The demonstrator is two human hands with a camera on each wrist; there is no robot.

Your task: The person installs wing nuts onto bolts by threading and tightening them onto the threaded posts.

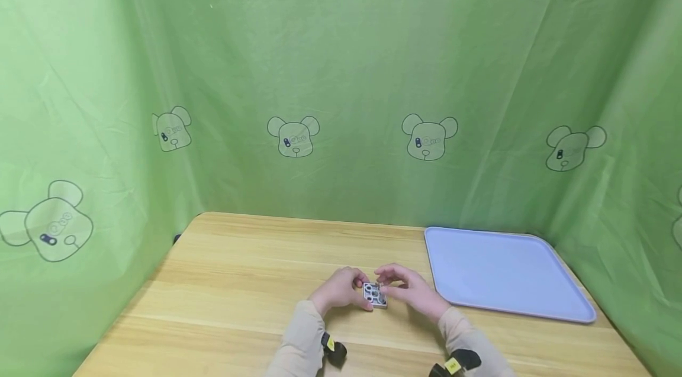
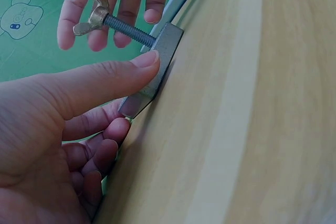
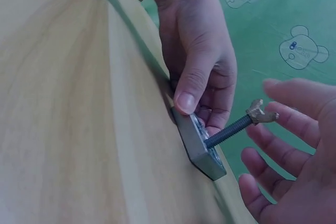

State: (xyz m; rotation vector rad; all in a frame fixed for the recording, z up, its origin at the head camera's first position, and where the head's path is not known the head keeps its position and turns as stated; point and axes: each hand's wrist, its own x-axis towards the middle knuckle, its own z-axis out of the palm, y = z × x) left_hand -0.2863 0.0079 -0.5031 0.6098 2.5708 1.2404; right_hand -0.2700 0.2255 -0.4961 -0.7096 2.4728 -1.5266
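A small square metal block (image 1: 375,295) with several round holes in its top lies on the wooden table. My left hand (image 1: 341,291) pinches it at its left side, the thumb (image 2: 126,74) on the near edge and fingers on the far edge. A threaded bolt (image 3: 229,131) stands up from the block. At the bolt's top sits a brass-coloured wing nut (image 3: 259,113). Around the wing nut my right hand (image 1: 412,291) is spread with loosely bent fingers. Whether a fingertip touches the wing nut, I cannot tell.
A pale blue tray (image 1: 506,273) lies on the right of the wooden table (image 1: 240,282), beyond my right hand. Green curtains (image 1: 362,69) printed with bear heads enclose the table at the back and both sides. Black wrist cameras (image 1: 335,352) are strapped over beige sleeves.
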